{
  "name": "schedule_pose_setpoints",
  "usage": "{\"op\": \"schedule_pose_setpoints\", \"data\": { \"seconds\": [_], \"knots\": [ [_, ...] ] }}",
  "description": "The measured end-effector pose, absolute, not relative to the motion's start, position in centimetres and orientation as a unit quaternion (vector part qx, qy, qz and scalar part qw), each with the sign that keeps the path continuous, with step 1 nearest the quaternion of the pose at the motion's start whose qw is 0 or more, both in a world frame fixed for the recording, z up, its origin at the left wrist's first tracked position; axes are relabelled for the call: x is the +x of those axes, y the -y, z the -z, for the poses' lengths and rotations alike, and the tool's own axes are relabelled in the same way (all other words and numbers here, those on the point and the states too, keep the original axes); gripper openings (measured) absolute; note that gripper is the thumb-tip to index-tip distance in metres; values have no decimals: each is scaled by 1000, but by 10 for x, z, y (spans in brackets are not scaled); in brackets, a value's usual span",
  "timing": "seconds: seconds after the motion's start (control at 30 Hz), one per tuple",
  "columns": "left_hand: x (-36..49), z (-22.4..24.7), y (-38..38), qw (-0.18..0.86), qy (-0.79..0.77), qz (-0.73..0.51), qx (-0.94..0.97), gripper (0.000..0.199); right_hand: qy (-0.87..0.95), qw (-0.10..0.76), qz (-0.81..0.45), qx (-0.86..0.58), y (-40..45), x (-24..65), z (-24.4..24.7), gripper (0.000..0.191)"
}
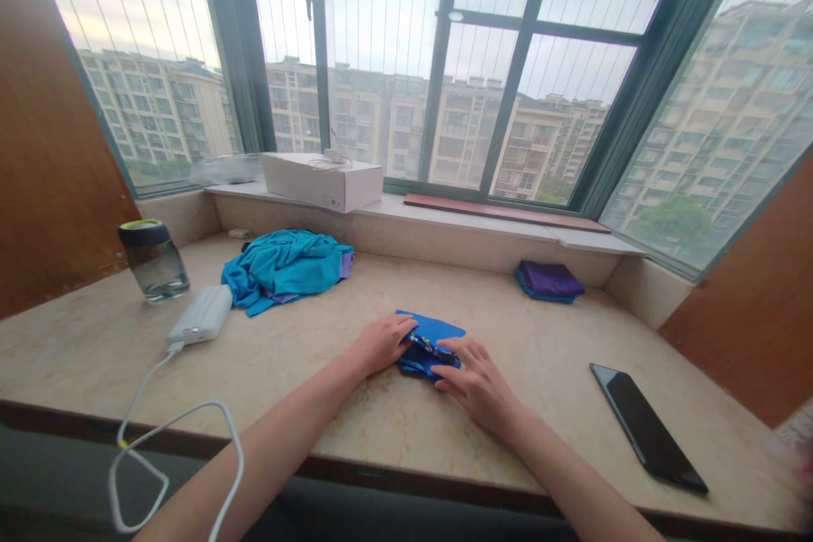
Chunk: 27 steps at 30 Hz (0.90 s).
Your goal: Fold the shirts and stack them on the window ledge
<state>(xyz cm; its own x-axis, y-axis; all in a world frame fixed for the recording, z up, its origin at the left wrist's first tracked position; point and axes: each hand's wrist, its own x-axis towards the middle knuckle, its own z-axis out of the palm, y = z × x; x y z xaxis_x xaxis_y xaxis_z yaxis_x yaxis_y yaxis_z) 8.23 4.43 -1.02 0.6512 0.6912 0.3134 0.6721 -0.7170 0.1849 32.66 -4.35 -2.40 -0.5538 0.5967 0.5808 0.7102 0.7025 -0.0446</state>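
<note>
A small blue cloth point(438, 328) with a dark patterned band lies partly folded on the stone-topped counter, near its front edge. My left hand point(386, 342) rests on the cloth's left side, its fingers closed on the fabric. At the right side of the same cloth is my right hand point(475, 374), thumb and fingers apart, touching the band and the lower layer. Farther back on the left lies a crumpled turquoise cloth heap point(289, 264) with purple parts. A folded purple and blue stack point(550, 280) sits at the back right.
A water bottle point(154, 261) and a white power bank point(201, 315) with a looping cable are on the left. A black phone point(648, 428) lies on the right. A white box point(323, 182) stands on the windowsill.
</note>
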Motion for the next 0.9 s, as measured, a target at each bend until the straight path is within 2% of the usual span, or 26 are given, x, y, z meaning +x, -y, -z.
{"op": "schedule_pose_setpoints", "data": {
  "seconds": [0.23,0.33,0.43,0.6,0.67,0.8,0.9],
  "knots": [
    [86,3,-38,16,-389,-188,902,19,853,287,102,-425,32,301,24,14],
    [87,-1,-33,13,-391,-191,900,24,842,287,66,-452,28,293,24,17],
    [87,-1,-31,5,-389,-190,901,39,870,270,0,-413,31,295,27,18],
    [86,3,-32,37,-400,-175,899,56,838,320,-78,-435,37,316,34,49],
    [86,4,-31,49,-406,-171,897,59,823,329,-71,-458,37,321,37,54],
    [90,5,-26,58,-403,-178,896,63,817,324,-60,-473,33,317,39,37],
    [94,6,-24,67,-403,-173,896,72,792,356,-97,-486,30,312,38,29]
  ]
}}
